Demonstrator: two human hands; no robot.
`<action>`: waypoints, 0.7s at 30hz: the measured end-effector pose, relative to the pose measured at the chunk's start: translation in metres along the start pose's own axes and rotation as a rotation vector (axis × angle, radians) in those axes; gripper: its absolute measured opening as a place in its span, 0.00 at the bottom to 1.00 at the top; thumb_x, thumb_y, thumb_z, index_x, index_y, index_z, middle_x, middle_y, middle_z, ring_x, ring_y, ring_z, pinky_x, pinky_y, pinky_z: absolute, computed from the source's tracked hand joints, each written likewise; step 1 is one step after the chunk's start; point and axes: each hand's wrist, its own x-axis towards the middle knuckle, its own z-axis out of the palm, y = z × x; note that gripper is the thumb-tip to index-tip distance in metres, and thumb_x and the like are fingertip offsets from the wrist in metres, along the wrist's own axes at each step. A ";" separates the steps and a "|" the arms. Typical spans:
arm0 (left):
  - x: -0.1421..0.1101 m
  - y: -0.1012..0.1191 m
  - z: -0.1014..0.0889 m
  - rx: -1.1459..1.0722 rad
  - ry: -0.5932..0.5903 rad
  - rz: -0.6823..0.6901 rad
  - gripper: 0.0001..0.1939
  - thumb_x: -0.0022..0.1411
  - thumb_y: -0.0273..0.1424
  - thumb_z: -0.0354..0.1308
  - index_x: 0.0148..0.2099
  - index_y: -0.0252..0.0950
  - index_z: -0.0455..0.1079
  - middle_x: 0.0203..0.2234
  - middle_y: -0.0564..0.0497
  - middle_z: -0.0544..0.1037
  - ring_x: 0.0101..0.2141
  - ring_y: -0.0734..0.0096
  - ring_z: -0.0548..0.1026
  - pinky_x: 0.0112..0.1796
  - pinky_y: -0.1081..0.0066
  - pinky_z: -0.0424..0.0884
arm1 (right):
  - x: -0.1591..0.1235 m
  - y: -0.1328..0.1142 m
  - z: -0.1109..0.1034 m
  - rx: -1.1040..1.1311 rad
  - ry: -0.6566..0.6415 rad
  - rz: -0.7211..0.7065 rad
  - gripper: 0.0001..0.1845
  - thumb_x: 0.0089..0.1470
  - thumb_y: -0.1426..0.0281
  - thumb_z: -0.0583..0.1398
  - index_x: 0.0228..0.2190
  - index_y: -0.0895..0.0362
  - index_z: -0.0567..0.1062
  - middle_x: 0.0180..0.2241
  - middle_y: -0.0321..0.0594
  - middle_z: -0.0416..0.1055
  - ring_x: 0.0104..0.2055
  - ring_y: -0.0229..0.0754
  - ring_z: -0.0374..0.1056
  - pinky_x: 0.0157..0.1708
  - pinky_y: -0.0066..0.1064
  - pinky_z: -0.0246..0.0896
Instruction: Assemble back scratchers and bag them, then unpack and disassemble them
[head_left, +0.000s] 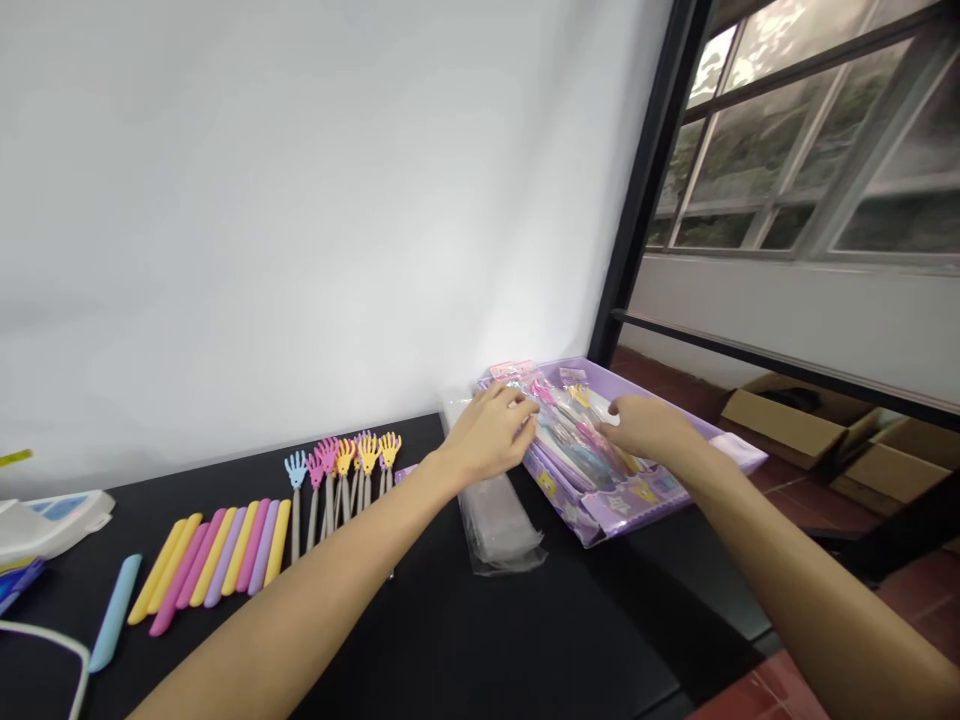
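My left hand (491,430) hovers over the near left edge of the purple display box (622,522), above a stack of clear plastic bags (501,525). Its fingers are bent but apart, with nothing visible between them. Over the right part of the box is my right hand (641,428); its thumb stands apart from the fingers, whose tips are partly hidden. Beneath and between both hands lie several bagged back scratchers (574,440) with pink, yellow and blue parts. Loose back scratchers (343,460) with hand-shaped heads lie left of my left forearm.
Coloured plastic handles (238,548) lie in a row on the black table (450,640), with a blue handle (116,610) apart. A white device (52,525) and a white cable (56,635) are far left. A wall stands behind; cardboard boxes (795,420) sit on the floor right.
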 end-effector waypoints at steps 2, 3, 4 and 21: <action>0.002 0.009 0.000 0.007 -0.033 0.026 0.15 0.70 0.32 0.45 0.49 0.37 0.72 0.44 0.44 0.74 0.49 0.57 0.68 0.52 0.57 0.65 | 0.013 0.012 0.008 -0.028 -0.045 0.021 0.11 0.45 0.69 0.66 0.33 0.60 0.80 0.28 0.51 0.77 0.35 0.56 0.74 0.33 0.38 0.64; 0.002 0.012 0.001 0.005 -0.036 0.028 0.15 0.70 0.32 0.45 0.50 0.37 0.72 0.45 0.44 0.73 0.50 0.57 0.67 0.52 0.56 0.65 | 0.015 0.015 0.011 -0.012 -0.050 0.019 0.13 0.44 0.69 0.66 0.35 0.60 0.80 0.29 0.50 0.78 0.36 0.55 0.75 0.33 0.38 0.64; 0.002 0.014 0.001 -0.005 -0.033 0.024 0.15 0.70 0.32 0.45 0.50 0.37 0.71 0.45 0.44 0.73 0.50 0.57 0.67 0.53 0.56 0.65 | 0.015 0.016 0.012 0.020 -0.042 0.016 0.15 0.45 0.70 0.65 0.37 0.59 0.80 0.30 0.48 0.78 0.36 0.55 0.75 0.34 0.38 0.65; -0.046 0.013 -0.038 -1.698 0.291 -0.902 0.13 0.63 0.39 0.61 0.44 0.37 0.68 0.37 0.47 0.77 0.37 0.66 0.78 0.48 0.57 0.75 | -0.056 -0.116 -0.031 0.947 -0.064 -0.487 0.08 0.46 0.65 0.65 0.28 0.58 0.75 0.29 0.40 0.77 0.33 0.44 0.74 0.35 0.32 0.69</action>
